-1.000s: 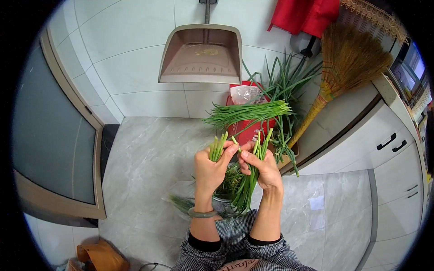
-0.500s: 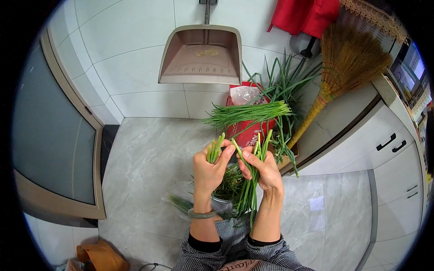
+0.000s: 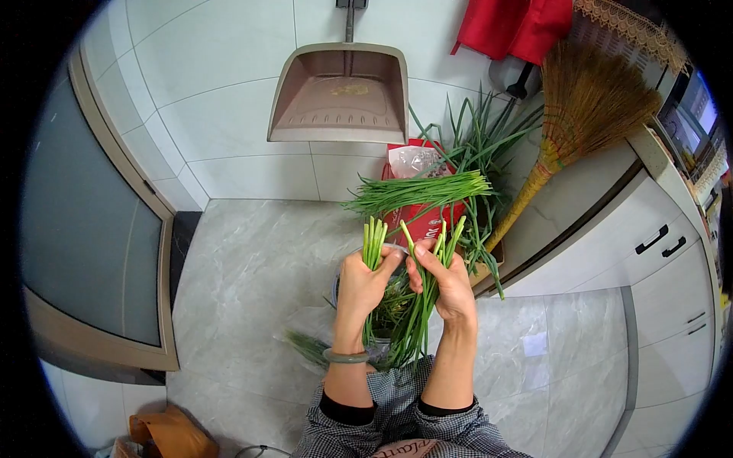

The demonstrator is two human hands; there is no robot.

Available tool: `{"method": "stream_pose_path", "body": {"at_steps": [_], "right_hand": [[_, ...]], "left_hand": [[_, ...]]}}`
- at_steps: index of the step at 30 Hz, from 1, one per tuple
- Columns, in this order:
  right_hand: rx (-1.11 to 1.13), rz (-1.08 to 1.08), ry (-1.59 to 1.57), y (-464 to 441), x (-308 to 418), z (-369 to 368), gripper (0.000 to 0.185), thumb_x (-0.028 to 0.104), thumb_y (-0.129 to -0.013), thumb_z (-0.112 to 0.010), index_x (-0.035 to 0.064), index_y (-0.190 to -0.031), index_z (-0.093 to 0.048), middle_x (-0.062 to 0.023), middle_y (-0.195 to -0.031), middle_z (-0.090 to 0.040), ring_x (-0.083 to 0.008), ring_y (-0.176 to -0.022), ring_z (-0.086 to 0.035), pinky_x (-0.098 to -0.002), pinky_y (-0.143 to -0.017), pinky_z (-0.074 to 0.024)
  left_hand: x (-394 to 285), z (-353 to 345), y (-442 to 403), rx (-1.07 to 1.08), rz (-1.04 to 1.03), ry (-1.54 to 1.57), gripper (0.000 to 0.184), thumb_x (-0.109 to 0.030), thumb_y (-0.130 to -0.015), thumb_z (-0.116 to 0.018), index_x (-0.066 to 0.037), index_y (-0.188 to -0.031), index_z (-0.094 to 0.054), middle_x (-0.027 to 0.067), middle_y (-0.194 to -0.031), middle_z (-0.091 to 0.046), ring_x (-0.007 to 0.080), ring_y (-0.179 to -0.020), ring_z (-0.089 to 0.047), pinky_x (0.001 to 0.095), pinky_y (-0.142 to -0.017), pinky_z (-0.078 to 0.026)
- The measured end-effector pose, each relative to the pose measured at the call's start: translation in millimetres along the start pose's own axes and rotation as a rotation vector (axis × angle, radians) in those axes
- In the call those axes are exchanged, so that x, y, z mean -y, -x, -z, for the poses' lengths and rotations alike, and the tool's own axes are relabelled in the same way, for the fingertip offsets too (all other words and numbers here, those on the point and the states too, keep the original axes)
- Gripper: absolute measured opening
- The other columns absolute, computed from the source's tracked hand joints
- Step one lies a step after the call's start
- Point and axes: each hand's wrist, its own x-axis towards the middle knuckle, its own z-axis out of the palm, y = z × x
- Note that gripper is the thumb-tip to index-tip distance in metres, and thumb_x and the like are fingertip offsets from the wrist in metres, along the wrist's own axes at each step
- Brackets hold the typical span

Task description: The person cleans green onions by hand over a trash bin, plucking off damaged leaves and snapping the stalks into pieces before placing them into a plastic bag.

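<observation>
My left hand [image 3: 362,281] is closed around a small bunch of chives [image 3: 373,238], pale stem ends up. Opposite it, my right hand [image 3: 452,288] grips a looser bunch of chives [image 3: 417,324] whose green leaves hang down toward my lap. One stem leans out from the right bunch between the hands, and a thin pale strand seems to stretch between my fingertips. Beneath my hands is a bucket with green scraps [image 3: 392,307], partly hidden. Just beyond, a neat pile of chives [image 3: 427,191] lies across a red box [image 3: 416,223].
Scallion-like greens [image 3: 489,137] stand behind the red box. A broom [image 3: 546,164] leans at the right beside white cabinets [image 3: 595,244]. A dustpan [image 3: 340,99] hangs on the tiled wall. Left of my knees lies a plastic bag with greens [image 3: 308,345]; a door [image 3: 99,214] is further left.
My left hand has shifted slightly right and down, and its chives now stick up higher above the fingers. The right hand keeps nearly the same place and its hold.
</observation>
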Motion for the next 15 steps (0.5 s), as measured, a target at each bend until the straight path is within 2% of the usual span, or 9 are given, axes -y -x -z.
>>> {"method": "stream_pose_path", "body": {"at_steps": [4, 7, 9, 10, 12, 15], "right_hand": [[-0.007, 0.006, 0.012, -3, -3, 3, 0.016, 0.018, -0.092, -0.062, 0.0029, -0.094, -0.058, -0.0052, -0.073, -0.061, -0.0119, -0.057, -0.054, -0.025, -0.049, -0.043], [-0.018, 0.007, 0.052, -4, -6, 3, 0.015, 0.017, -0.093, -0.062, 0.0023, -0.094, -0.058, -0.0052, -0.074, -0.06, -0.0118, -0.057, -0.054, -0.0252, -0.049, -0.043], [-0.005, 0.017, 0.097, -4, -7, 3, 0.014, 0.015, -0.091, -0.063, 0.0026, -0.097, -0.059, -0.0058, -0.077, -0.06, -0.0121, -0.061, -0.054, -0.0254, -0.052, -0.0437], [-0.004, 0.017, 0.097, -5, -8, 1, 0.014, 0.015, -0.091, -0.063, 0.0026, -0.097, -0.059, -0.0058, -0.077, -0.06, -0.0121, -0.061, -0.054, -0.0254, -0.052, -0.0437], [0.012, 0.059, 0.119, -6, -9, -3, 0.013, 0.013, -0.094, -0.06, 0.0003, -0.094, -0.06, -0.0035, -0.078, -0.061, -0.0099, -0.061, -0.054, -0.0238, -0.052, -0.0437], [0.02, 0.061, 0.102, -3, -7, -8, 0.014, 0.012, -0.094, -0.06, -0.0009, -0.099, -0.062, -0.004, -0.082, -0.063, -0.0098, -0.066, -0.056, -0.0236, -0.059, -0.0473]], "left_hand": [[-4, 1, 3, -0.008, 0.087, -0.207, 0.021, -0.018, -0.084, -0.067, 0.0, -0.093, -0.068, 0.0016, -0.063, -0.059, 0.008, -0.059, -0.053, 0.0285, -0.056, -0.043], [-11, -1, 5, 0.046, -0.009, -0.196, 0.025, -0.02, -0.088, -0.066, 0.003, -0.098, -0.066, 0.0021, -0.067, -0.06, 0.0101, -0.057, -0.055, 0.0289, -0.055, -0.044], [-27, -6, 9, 0.006, 0.112, 0.171, 0.028, -0.023, -0.092, -0.063, 0.004, -0.1, -0.065, 0.0009, -0.067, -0.059, 0.0105, -0.054, -0.054, 0.0257, -0.048, -0.041], [-31, -6, 10, 0.006, 0.112, 0.171, 0.028, -0.023, -0.092, -0.063, 0.004, -0.1, -0.065, 0.0009, -0.067, -0.059, 0.0105, -0.054, -0.054, 0.0257, -0.048, -0.041], [-37, -8, 12, 0.154, 0.121, 0.339, 0.036, -0.032, -0.094, -0.061, 0.002, -0.108, -0.064, -0.0003, -0.074, -0.056, 0.0036, -0.047, -0.044, 0.0192, -0.038, -0.028], [-34, -9, 10, 0.104, 0.131, 0.379, 0.035, -0.031, -0.095, -0.058, 0.001, -0.108, -0.063, 0.0004, -0.073, -0.057, 0.0036, -0.046, -0.042, 0.019, -0.04, -0.028]]}}
